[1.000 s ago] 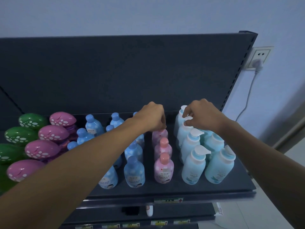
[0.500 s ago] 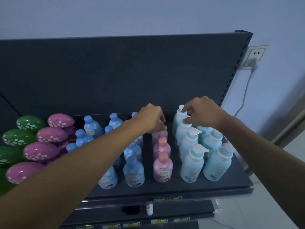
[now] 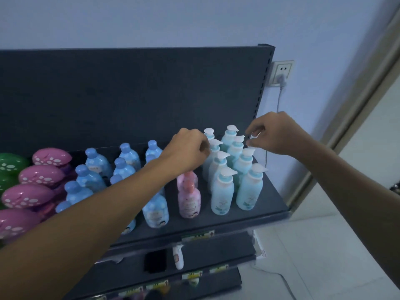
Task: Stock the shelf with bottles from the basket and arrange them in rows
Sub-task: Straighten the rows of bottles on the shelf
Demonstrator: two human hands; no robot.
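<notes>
Two bare arms over a dark shelf (image 3: 249,217) of bottles, wall behind. Left hand (image 3: 186,151) curled narrow above the pink bottles (image 3: 188,197), fingertips bunched just beside the pump head of a pale teal pump bottle in the back of the left teal row; contact impossible to confirm, nothing visibly gripped. Right hand (image 3: 275,135) near the shelf's back right corner, thumb and fingers pinched narrow just above and beside the white pump tops; whether touching one, impossible to tell. Teal pump bottles (image 3: 223,191) in two rows running front to back along the shelf's right edge, all upright. Pink bottles in a single row to their left, rear ones hidden under the left hand. Blue bottles (image 3: 155,210) in several rows toward the middle, many masked by the left forearm, exact count unclear. Pink oval containers (image 3: 41,175) and green ones (image 3: 10,165) at the left edge, cut off by the frame. Labels blurred, unreadable. Lower shelf (image 3: 205,254) dim, with one white item (image 3: 178,257) upright near its front edge and price tags too soft to read. Basket out of sight. Wall socket (image 3: 280,72) with plugged cable beyond the shelf's upper right corner.
</notes>
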